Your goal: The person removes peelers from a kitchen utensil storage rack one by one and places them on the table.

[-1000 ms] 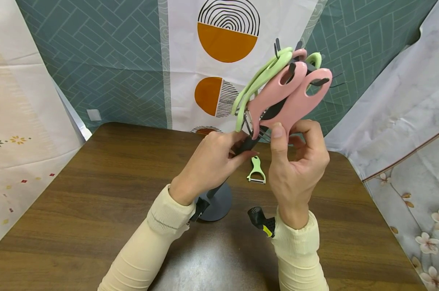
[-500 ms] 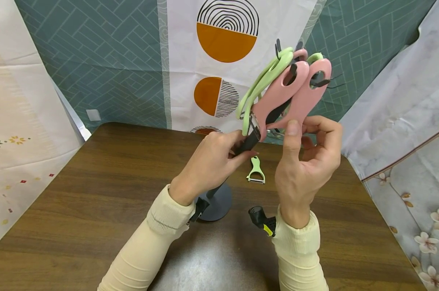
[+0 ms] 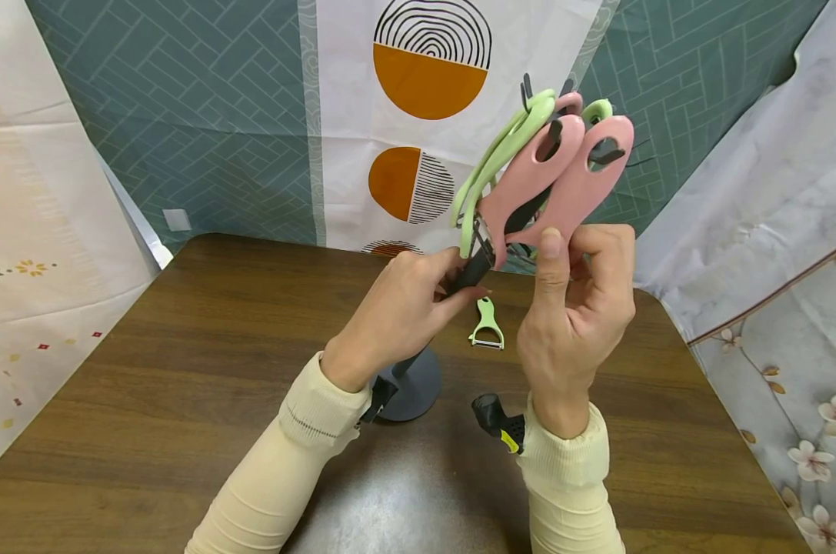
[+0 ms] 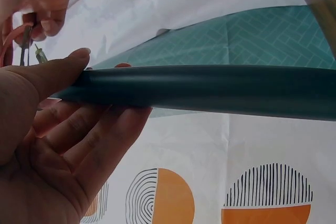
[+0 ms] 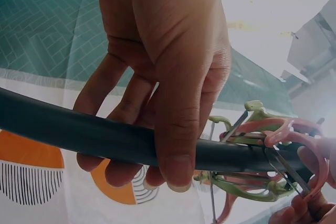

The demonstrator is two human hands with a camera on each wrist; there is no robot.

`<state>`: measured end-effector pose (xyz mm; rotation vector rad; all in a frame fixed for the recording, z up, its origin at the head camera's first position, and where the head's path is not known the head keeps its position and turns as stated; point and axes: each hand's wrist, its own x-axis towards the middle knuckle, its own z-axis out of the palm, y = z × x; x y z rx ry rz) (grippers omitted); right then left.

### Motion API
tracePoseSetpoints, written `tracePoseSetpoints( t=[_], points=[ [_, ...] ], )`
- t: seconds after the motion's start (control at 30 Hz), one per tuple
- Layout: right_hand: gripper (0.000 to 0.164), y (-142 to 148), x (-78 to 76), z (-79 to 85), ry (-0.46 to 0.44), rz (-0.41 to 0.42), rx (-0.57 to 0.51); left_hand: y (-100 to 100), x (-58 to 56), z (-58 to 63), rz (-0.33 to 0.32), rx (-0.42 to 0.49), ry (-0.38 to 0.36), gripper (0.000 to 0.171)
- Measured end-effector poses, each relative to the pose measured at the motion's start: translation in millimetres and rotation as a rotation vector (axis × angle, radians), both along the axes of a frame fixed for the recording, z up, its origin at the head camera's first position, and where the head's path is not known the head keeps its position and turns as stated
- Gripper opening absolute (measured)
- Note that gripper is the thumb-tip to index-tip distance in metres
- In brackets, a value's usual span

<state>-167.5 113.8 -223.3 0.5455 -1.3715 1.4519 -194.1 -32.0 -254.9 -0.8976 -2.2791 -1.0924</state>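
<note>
My left hand (image 3: 397,308) grips the dark pole (image 4: 210,90) of a hook stand with a round base (image 3: 418,392). From the stand's top hooks hang several Y-shaped peelers. At the front are two pink ones, a left pink peeler (image 3: 531,173) and a right pink peeler (image 3: 587,185). Two green peelers (image 3: 504,154) hang beside them. Between thumb and fingers, my right hand (image 3: 577,308) pinches the right pink peeler near its lower end; a hook passes through its handle hole. In the right wrist view, the left hand (image 5: 173,103) wraps the pole.
A green peeler (image 3: 487,323) lies on the brown wooden table (image 3: 251,323) behind the hands. A patterned curtain (image 3: 362,100) hangs behind the table's far edge. White floral cloth (image 3: 798,400) hangs to the right.
My right hand moved right, tilting the pink peeler more upright on its hook, then shifted slightly back left. The left hand keeps its hold on the pole.
</note>
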Motion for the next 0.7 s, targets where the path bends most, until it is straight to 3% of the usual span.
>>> tracePoseSetpoints(
  t=[0.13,0.37,0.7],
  points=[
    [0.047,1.9,-0.1,1.1,0.039,0.051,-0.038,0.5,-0.2,0.1,0.000,-0.007,0.007,0.018],
    [0.038,5.0,-1.2,1.6,0.048,0.115,-0.058,0.3,0.8,0.8,0.012,-0.016,0.006,0.019],
    [0.031,3.4,1.0,1.1,0.019,0.078,-0.039,0.0,0.7,0.0,0.015,-0.012,0.011,0.020]
  ],
)
